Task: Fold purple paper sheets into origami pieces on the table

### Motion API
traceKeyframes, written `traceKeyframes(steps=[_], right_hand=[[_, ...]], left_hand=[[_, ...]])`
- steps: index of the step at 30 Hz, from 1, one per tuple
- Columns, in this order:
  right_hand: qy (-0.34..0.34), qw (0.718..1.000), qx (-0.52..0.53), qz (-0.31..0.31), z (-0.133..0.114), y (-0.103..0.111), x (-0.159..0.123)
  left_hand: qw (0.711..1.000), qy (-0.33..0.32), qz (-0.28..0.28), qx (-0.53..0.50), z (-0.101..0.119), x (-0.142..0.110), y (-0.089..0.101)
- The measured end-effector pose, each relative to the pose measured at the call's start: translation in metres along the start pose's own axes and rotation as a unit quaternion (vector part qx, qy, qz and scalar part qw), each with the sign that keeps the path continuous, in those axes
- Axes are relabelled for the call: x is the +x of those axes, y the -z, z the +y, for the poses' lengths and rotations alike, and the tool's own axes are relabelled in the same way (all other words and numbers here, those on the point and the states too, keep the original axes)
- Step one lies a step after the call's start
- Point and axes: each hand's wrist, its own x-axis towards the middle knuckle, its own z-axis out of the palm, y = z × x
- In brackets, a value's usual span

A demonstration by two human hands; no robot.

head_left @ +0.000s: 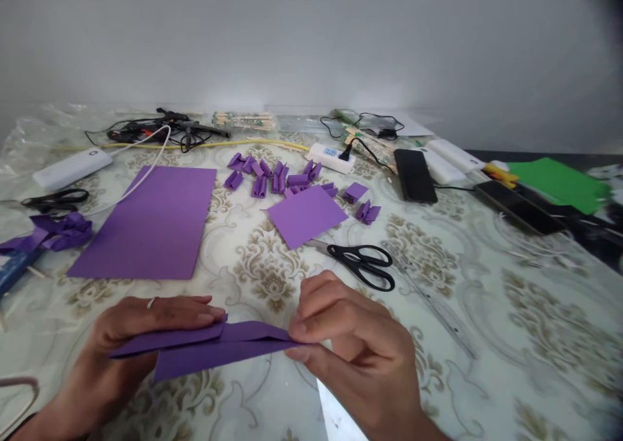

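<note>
A folded piece of purple paper (214, 352) is held between both hands, just above the front of the table. My left hand (146, 334), with a ring on one finger, lies over the paper's left part; its thumb is hidden behind the paper. The thumb and fingertips of my right hand (355, 350) pinch the right end. Beyond them, black-handled scissors (361, 259) lie with their blades partly under a small purple sheet (309, 214). A large purple sheet (150, 224) lies flat at the left.
Several small folded purple pieces (279, 178) sit mid-table. Behind them stands a white power strip (331, 158). A clear ruler (438, 308) and black phone (415, 176) lie at right. At left are purple scraps (63, 230), another pair of scissors (58, 201) and a white power bank (73, 167).
</note>
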Motion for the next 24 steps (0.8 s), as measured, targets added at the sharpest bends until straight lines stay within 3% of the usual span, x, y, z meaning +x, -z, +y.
traceKeyframes(steps=[3, 7, 9, 15, 21, 24], right_hand=[[-0.023, 1.000, 0.011, -0.013, -0.001, 0.001, 0.001], [-0.079, 0.994, 0.014, -0.074, 0.000, -0.002, 0.002], [-0.068, 0.993, 0.012, -0.095, 0.001, -0.004, 0.001], [-0.009, 0.993, -0.013, -0.120, 0.001, -0.007, -0.003], [0.019, 0.995, -0.020, -0.091, -0.002, -0.004, 0.000], [0.030, 0.996, -0.031, -0.080, -0.005, -0.003, 0.002]], left_hand=[[0.999, 0.010, -0.046, -0.010, -0.006, -0.006, 0.005], [0.999, 0.030, -0.028, -0.002, 0.001, -0.010, 0.003], [0.999, 0.020, -0.029, -0.003, 0.005, -0.009, 0.000], [0.991, -0.071, -0.109, 0.009, 0.008, -0.005, -0.006], [0.999, -0.034, -0.039, 0.013, 0.016, -0.010, -0.010], [0.999, -0.041, -0.031, 0.010, 0.019, -0.011, -0.012]])
